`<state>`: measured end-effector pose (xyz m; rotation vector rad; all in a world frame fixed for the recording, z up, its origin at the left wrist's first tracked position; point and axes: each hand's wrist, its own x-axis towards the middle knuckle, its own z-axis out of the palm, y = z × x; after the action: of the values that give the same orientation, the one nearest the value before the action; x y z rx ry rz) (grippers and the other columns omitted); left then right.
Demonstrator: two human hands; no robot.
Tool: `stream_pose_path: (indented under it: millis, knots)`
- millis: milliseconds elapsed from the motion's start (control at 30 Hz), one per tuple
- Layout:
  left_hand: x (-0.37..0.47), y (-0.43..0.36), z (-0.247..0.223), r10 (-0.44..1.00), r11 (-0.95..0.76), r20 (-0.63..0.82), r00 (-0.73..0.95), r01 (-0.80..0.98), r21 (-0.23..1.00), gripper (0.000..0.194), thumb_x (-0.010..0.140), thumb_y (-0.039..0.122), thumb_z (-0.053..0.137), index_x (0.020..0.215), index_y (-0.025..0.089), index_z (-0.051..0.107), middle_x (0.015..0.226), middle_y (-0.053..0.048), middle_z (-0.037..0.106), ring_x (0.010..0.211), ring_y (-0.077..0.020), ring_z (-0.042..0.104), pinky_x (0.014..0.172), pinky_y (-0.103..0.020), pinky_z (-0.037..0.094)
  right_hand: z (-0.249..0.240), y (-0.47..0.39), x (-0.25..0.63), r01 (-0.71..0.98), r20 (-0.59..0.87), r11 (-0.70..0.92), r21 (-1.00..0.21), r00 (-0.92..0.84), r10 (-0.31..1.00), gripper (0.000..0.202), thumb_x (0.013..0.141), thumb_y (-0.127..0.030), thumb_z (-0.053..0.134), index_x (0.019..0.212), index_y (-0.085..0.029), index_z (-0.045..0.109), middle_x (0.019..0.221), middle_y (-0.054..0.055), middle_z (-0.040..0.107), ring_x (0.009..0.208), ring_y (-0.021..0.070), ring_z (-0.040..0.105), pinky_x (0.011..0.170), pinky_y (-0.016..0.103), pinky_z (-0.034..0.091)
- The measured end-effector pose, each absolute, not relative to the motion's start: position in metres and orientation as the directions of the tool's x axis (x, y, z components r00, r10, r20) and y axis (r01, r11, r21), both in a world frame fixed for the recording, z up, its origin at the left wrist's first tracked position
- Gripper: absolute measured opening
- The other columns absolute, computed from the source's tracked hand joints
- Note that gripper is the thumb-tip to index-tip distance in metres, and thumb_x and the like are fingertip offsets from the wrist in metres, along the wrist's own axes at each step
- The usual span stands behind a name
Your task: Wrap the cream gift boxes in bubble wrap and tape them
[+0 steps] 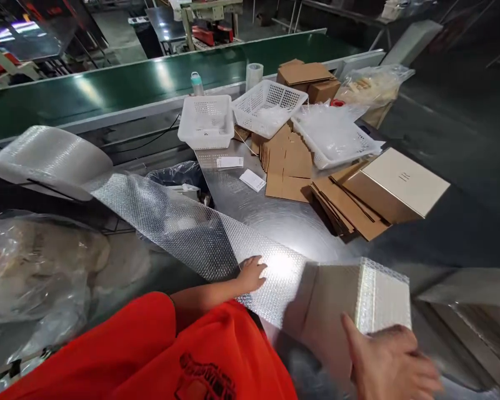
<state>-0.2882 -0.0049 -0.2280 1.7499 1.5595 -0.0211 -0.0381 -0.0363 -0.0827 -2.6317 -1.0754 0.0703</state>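
"What have you closest to your lens?"

"My right hand (394, 358), blurred. It is spread wide at the wrapped end of a pale box (337, 308), thumb over the side, not closed round it – how hard it presses, I can't tell. The box sits by the near edge of the steel counter (283, 214)."

"And the left?"

"My left hand (252, 275) lies palm down near the counter's left edge, fingers loosely spread on the bubble wrap (200, 236), gripping nothing I can see. That strip runs from the box out over the left edge to its big roll (54, 155)."

"Further in?"

"Toward the right side, a cream box (404, 180) with dark lettering leans on flat cardboard pieces (354, 214). More folded cardboard (289, 166) stands mid-counter; near the left edge lie two white slips (230, 161)."

"Then the far edge?"

"Left to right: a white basket (206, 141) at the far left corner, a tilted basket (270, 91), then a white tray (325, 163) heaped with clear plastic bags (331, 130). Behind those I see a bottle (197, 86), a clear roll of tape (254, 78) and brown cartons (306, 75) – and past them all, the green conveyor (120, 86)."
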Motion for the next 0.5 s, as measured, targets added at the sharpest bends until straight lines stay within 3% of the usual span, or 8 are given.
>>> stream_pose_path:
  millis: [67, 133, 267, 367, 500]
  knots:
    - [-0.281, 0.0, -0.228, 0.814, 0.05, -0.497, 0.301, 0.816, 0.576, 0.051, 0.092, 0.033, 0.056, 0.141, 0.018, 0.053, 0.155, -0.014, 0.04, 0.141, -0.027, 0.041, 0.117, -0.04, 0.033, -0.084, -0.035, -0.053, 0.691, 0.094, -0.676, -0.257, 0.714, 0.694, 0.1, 0.064, -0.076, 0.066, 0.136, -0.007, 0.052, 0.139, 0.04, 0.037, 0.13, 0.0576, 0.035, 0.1, 0.073, 0.031]
    - [-0.282, 0.004, -0.229, 0.786, 0.027, -0.508, 0.353, 0.8, 0.599, 0.052, 0.088, 0.035, 0.062, 0.136, 0.016, 0.057, 0.153, -0.015, 0.043, 0.139, -0.0297, 0.043, 0.115, -0.043, 0.036, -0.086, -0.033, -0.045, 0.676, 0.081, -0.699, -0.234, 0.73, 0.678, 0.104, 0.059, -0.077, 0.069, 0.136, -0.01, 0.053, 0.142, 0.039, 0.037, 0.131, 0.0568, 0.035, 0.101, 0.071, 0.032]
    - [-0.299, 0.01, -0.235, 0.762, -0.019, -0.495, 0.418, 0.778, 0.628, 0.048, 0.078, 0.025, 0.069, 0.125, 0.018, 0.064, 0.155, -0.013, 0.039, 0.14, -0.0349, 0.039, 0.116, -0.052, 0.034, -0.081, -0.026, 0.01, 0.606, -0.11, -0.781, -0.152, 0.775, 0.623, 0.115, 0.051, -0.075, 0.076, 0.145, -0.015, 0.047, 0.144, 0.037, 0.038, 0.132, 0.0571, 0.038, 0.099, 0.069, 0.038]
    - [-0.307, 0.014, -0.238, 0.759, -0.011, -0.482, 0.438, 0.748, 0.663, 0.056, 0.078, 0.02, 0.068, 0.133, 0.021, 0.058, 0.154, -0.011, 0.041, 0.14, -0.0335, 0.038, 0.117, -0.052, 0.032, -0.071, -0.023, 0.04, 0.607, -0.219, -0.786, -0.115, 0.757, 0.616, 0.117, 0.055, -0.077, 0.072, 0.148, -0.012, 0.044, 0.139, 0.036, 0.045, 0.13, 0.0573, 0.043, 0.096, 0.066, 0.042]
    - [-0.309, 0.025, -0.24, 0.761, 0.088, -0.504, 0.408, 0.705, 0.703, 0.072, 0.076, 0.02, 0.069, 0.145, 0.021, 0.047, 0.151, -0.014, 0.044, 0.139, -0.0345, 0.04, 0.117, -0.05, 0.032, -0.069, -0.024, 0.026, 0.617, -0.178, -0.78, -0.108, 0.76, 0.626, 0.112, 0.058, -0.073, 0.076, 0.147, -0.012, 0.046, 0.138, 0.036, 0.046, 0.131, 0.0572, 0.041, 0.097, 0.066, 0.041]
